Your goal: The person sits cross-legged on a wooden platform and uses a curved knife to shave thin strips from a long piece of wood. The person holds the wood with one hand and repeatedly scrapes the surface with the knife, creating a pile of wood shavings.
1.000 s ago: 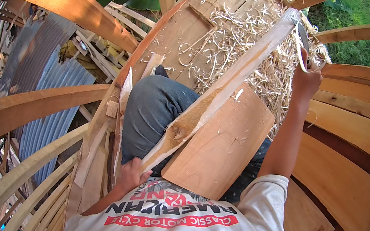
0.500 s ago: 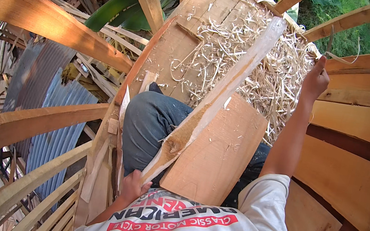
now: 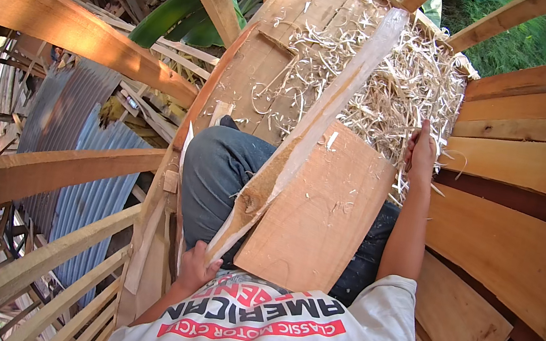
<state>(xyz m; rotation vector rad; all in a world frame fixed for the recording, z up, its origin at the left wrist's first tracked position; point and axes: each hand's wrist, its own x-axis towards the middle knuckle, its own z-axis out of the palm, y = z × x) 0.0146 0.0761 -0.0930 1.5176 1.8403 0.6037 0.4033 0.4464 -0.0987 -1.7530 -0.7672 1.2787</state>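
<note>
A long, pale whitish strip with a brown streak and a knot-like patch slants from my lap toward the far edge. My left hand is closed around its near end. My right hand is closed to the right of the strip, apart from it, over the near right part of the shavings. What its fingers hold is too small to make out against the shavings. A flat, light-brown wooden board lies across my lap under the strip, with a few shaving bits on it.
Curled wood shavings cover the far right of the plank floor. Curved wooden ribs rise at the left and far side. Side planks stand at the right. Corrugated metal sheets lie beyond the left ribs.
My right hand has come nearer and moved left, away from the right planks. The curly shaving by its fingers no longer shows there. The strip's far end has shifted slightly left.
</note>
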